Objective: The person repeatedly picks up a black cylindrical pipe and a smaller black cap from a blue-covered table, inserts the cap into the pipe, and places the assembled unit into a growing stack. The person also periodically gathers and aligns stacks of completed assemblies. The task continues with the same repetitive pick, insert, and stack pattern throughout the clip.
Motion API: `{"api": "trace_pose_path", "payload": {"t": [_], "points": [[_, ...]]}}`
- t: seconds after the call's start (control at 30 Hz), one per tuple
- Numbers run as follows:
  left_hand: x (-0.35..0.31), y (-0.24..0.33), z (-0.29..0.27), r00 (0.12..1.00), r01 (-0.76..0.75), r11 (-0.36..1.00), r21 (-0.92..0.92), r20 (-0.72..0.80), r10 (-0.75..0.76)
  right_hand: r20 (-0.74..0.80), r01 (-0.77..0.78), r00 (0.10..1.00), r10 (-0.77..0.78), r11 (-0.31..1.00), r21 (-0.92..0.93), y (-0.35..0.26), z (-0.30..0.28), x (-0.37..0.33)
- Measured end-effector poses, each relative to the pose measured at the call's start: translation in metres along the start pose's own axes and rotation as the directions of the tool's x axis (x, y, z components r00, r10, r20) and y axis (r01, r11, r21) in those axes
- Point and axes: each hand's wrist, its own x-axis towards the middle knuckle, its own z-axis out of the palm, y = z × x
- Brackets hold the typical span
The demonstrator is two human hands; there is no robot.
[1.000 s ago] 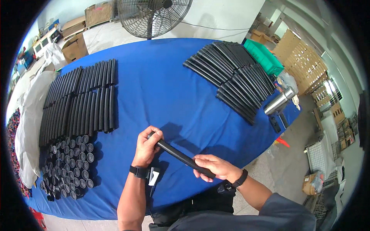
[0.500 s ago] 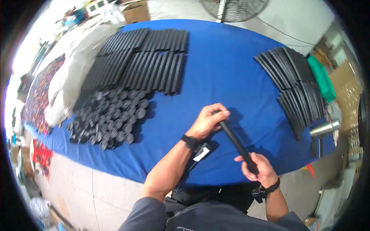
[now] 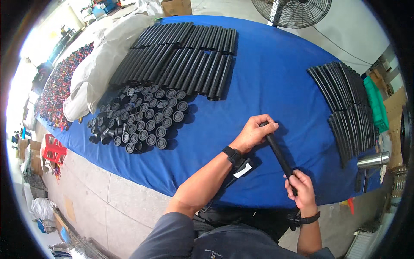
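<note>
Above the near part of the table, a black tube slants between my two hands. My left hand is closed round its upper, far end, with thumb and fingertips at the tip. Lower down and to the right, my right hand wraps the near end. A dark object with a white tag lies below my left wrist. Left of my left hand stands a cluster of black round caps, several with ringed tops facing up. Behind them, black tubes lie side by side in rows.
More black tubes lie in rows at the right, beside a green bundle and a metal cylinder. A white sack and a heap of small multicoloured pieces fill the left end. A fan stands beyond the blue-covered table.
The view has turned, so the table's things sit farther right in the picture. Both hands still hold the tube, in nearly the same pose.
</note>
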Motion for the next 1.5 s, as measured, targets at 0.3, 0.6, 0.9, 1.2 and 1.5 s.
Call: {"api": "trace_pose_path", "payload": {"t": [0.3, 0.6, 0.9, 1.2, 1.5], "points": [[0.003, -0.001, 0.001, 0.999, -0.003, 0.998, -0.057, -0.046, 0.0, -0.103, 0.252, 0.892, -0.439, 0.675, -0.694, 0.008, -0.006, 0.006], [-0.002, 0.004, -0.001, 0.999, 0.006, 0.998, -0.061, -0.038, -0.009, 0.131, 0.402, 0.835, -0.535, 0.43, -0.808, -0.004, 0.007, 0.009], [-0.005, 0.008, 0.006, 0.998, -0.04, 0.999, 0.035, -0.041, 0.041, 0.351, 0.463, 0.884, -0.308, 0.49, -0.738, -0.031, -0.015, 0.023], [0.003, 0.004, 0.011, 0.982, -0.184, 0.962, -0.202, -0.071, 0.173, 0.324, 0.439, 0.83, -0.455, 0.172, -0.882, -0.081, -0.077, 0.031], [0.007, 0.0, 0.015, 0.986, -0.061, 0.977, 0.206, -0.139, 0.09, 0.046, -0.116, 0.728, -0.684, -0.189, -0.975, -0.239, -0.264, 0.143]]}}
